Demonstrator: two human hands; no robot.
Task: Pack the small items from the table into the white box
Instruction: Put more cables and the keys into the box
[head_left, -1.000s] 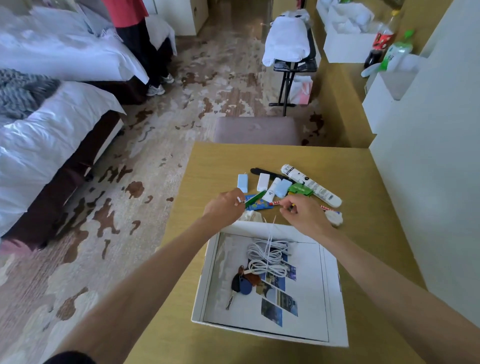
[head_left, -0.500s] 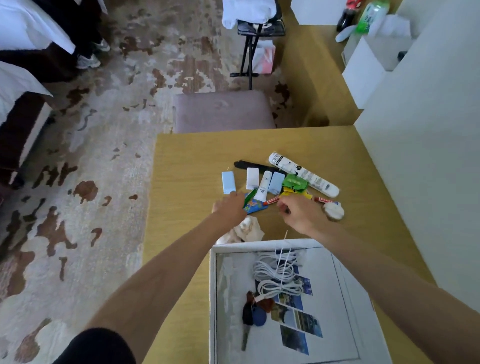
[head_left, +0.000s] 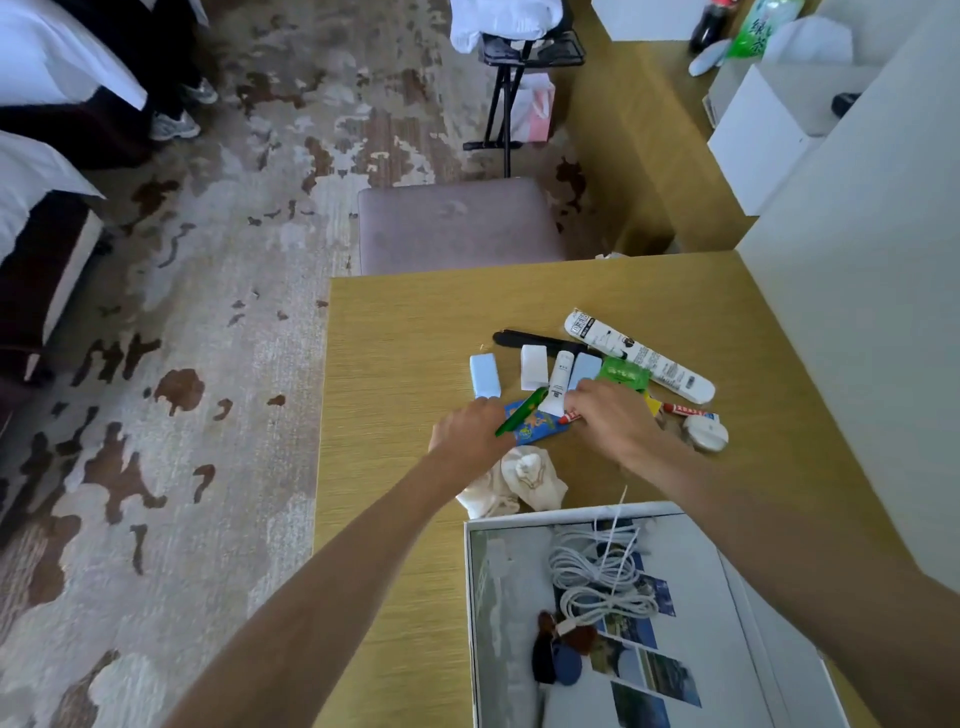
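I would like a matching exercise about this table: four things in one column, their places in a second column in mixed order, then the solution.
Things
1. white cable
2. green pen
3. crumpled white cloth
4. long white tube

Places
A. on the table, just beyond the far edge of the white box
B. at the far side of the pile, next to the green packet
C. inside the white box
D. across the blue packet, one end at the left hand

Pairs: 1-C, 2-D, 3-A, 4-B
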